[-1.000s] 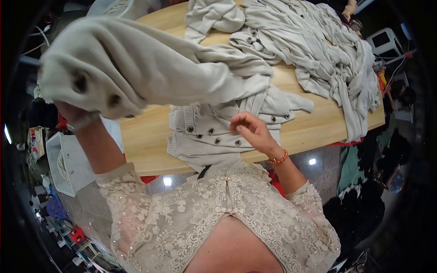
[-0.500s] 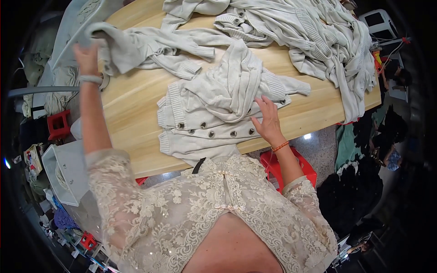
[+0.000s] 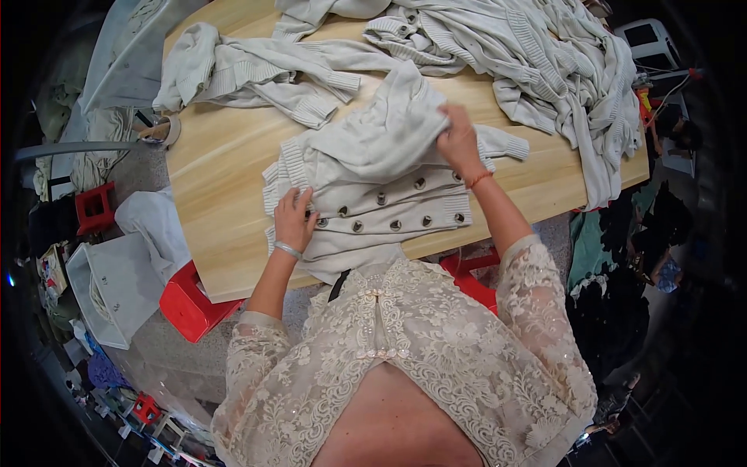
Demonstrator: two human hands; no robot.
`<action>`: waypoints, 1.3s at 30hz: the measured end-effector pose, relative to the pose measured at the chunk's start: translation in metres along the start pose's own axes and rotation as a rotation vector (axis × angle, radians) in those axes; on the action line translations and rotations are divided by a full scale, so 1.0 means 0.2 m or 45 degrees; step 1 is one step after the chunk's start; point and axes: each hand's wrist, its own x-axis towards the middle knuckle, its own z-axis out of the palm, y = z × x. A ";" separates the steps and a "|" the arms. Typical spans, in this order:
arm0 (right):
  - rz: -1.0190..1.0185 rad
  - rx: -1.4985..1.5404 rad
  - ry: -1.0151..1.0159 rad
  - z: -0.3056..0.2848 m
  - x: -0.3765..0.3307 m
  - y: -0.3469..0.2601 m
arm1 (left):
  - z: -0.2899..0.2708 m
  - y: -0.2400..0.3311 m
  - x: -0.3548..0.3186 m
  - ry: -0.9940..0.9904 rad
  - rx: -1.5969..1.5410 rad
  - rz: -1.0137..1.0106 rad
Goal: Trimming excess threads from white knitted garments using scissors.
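A cream knit cardigan with rows of dark buttons lies on the wooden table in front of me. My left hand presses flat on its left edge, fingers spread, a bracelet on the wrist. My right hand grips a bunched fold of the same cardigan at its upper right. The upper part of the garment is heaped between my hands.
Another cream knit garment lies at the table's far left. A big pile of pale knitwear covers the far right. A red stool and a white bin stand on the floor to the left.
My left hand has come down from the far left garment onto the cardigan's left edge. My right hand moved from the lower edge up to the bunched fold.
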 end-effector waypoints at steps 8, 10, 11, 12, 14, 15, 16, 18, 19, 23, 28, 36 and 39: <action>-0.297 -0.069 0.004 -0.07 0.17 -0.22 | 0.01 -0.04 0.03 0.206 -0.308 -0.353; -0.335 -0.060 -0.282 -0.02 -0.07 -0.21 | 0.06 -0.07 0.02 0.221 -0.446 -0.372; -0.393 -0.030 -0.431 0.02 -0.18 -0.21 | 0.09 -0.10 0.02 0.148 -0.581 -0.499; -0.382 -0.047 -0.571 0.05 -0.29 -0.22 | 0.04 -0.03 0.03 0.126 -0.922 -0.613; -0.411 -0.164 -0.736 0.06 -0.42 -0.32 | -0.05 0.03 0.04 0.014 -1.535 -0.840; -0.440 -0.269 -0.760 0.05 -0.46 -0.34 | -0.11 0.06 0.05 -0.043 -1.636 -0.825; -0.398 -0.303 -0.740 0.07 -0.49 -0.33 | -0.18 0.09 0.06 -0.104 -1.737 -0.807; -0.396 -0.316 -0.738 0.07 -0.49 -0.32 | -0.27 0.10 0.06 -0.112 -1.663 -0.623; -0.407 -0.272 -0.691 0.06 -0.47 -0.31 | -0.28 0.06 0.05 -0.133 -1.579 -0.538; -0.372 -0.121 -0.575 0.04 -0.36 -0.24 | -0.25 -0.11 0.09 -0.234 -0.601 -0.743; -0.305 -0.071 -0.606 0.10 -0.26 -0.27 | -0.29 -0.44 0.40 0.366 -1.532 -1.289; -0.096 -0.252 -0.492 0.16 -0.31 -0.32 | -0.40 -0.84 1.41 0.805 -1.829 -1.650; -0.107 -0.196 -0.544 0.26 -0.32 -0.39 | -0.37 -1.39 1.53 1.128 -1.791 -1.473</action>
